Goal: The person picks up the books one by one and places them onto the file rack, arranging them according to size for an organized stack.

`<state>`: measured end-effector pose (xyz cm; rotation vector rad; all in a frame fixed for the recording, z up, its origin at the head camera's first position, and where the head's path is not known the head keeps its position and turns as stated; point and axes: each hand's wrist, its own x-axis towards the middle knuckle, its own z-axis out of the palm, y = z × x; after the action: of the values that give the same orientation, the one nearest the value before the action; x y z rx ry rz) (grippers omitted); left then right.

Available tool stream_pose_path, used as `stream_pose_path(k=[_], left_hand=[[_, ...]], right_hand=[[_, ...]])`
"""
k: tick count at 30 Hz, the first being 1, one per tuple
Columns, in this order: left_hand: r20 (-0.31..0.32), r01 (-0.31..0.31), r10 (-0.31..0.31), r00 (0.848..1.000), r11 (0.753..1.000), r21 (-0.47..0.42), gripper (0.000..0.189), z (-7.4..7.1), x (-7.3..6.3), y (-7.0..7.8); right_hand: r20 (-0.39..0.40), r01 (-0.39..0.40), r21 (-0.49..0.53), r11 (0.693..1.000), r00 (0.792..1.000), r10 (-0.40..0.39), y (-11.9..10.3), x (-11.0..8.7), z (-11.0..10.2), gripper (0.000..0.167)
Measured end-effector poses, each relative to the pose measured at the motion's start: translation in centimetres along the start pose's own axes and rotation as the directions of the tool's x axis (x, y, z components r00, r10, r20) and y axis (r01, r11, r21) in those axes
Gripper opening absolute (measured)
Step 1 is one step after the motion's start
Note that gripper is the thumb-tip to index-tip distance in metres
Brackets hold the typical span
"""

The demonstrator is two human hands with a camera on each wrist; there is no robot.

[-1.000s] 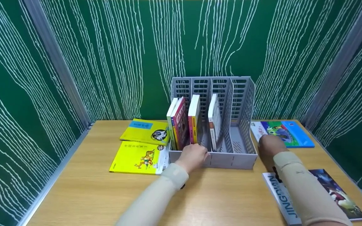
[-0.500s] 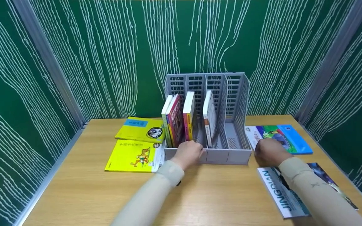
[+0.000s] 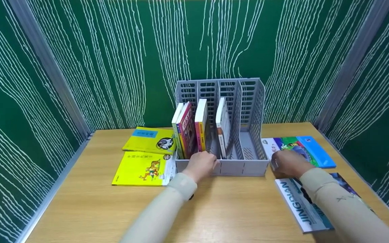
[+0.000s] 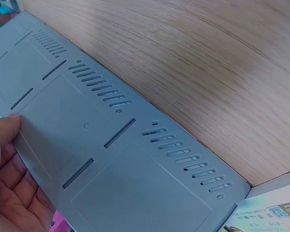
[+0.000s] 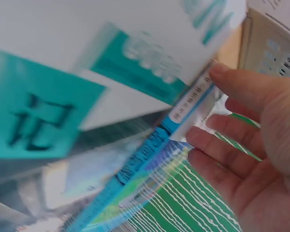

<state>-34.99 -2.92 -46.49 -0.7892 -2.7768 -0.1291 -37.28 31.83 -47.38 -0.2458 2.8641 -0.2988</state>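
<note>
My left hand (image 3: 200,166) grips the front edge of a grey four-slot book rack (image 3: 243,167). Its thumb lies against the front panel in the left wrist view. Several books stand in the rack, among them a red-spined book (image 3: 187,130) and a white book (image 3: 222,126) with a brown-banded spine. Right of the rack, a blue picture book (image 3: 321,153) lies on the table, its near left corner pinched by my right hand (image 3: 290,163). The right wrist view shows the thumb at one end of the blue spine (image 5: 147,153) and fingers by the cover.
Two yellow books lie left of the rack, a farther one (image 3: 140,143) and a nearer one (image 3: 132,168). Under my right forearm are a white and teal JINGDIAN book (image 3: 294,202) and a dark-covered book (image 3: 341,182). Green walls enclose the wooden table (image 3: 228,209).
The blue picture book has slid toward me along with my right hand. My left hand keeps its hold on the rack. The head view has shifted slightly.
</note>
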Motion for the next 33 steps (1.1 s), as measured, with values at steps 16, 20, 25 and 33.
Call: stream_pose_path(k=[16,20,25,33], left_hand=[[-0.010,-0.009,0.009,1.000,1.000,-0.018,0.031,0.1,0.1,0.1],[0.013,-0.002,0.002,1.000,1.000,-0.027,0.033,-0.1,0.1,0.1],[0.021,0.005,-0.004,1.000,0.999,-0.034,0.032,-0.1,0.1,0.1],[-0.009,-0.015,0.015,1.000,1.000,0.002,0.031,-0.1,0.0,0.1]], right_hand=[[0.065,-0.001,-0.240,0.971,0.998,0.017,-2.8,0.5,-2.1,0.069],[0.067,0.007,-0.234,0.972,0.998,0.009,-2.9,0.7,-2.0,0.070],[0.073,0.010,-0.209,0.978,0.997,0.006,-2.6,1.0,-1.7,0.074],[0.071,0.053,-0.263,0.963,0.997,-0.035,-2.0,0.7,-1.4,0.053]])
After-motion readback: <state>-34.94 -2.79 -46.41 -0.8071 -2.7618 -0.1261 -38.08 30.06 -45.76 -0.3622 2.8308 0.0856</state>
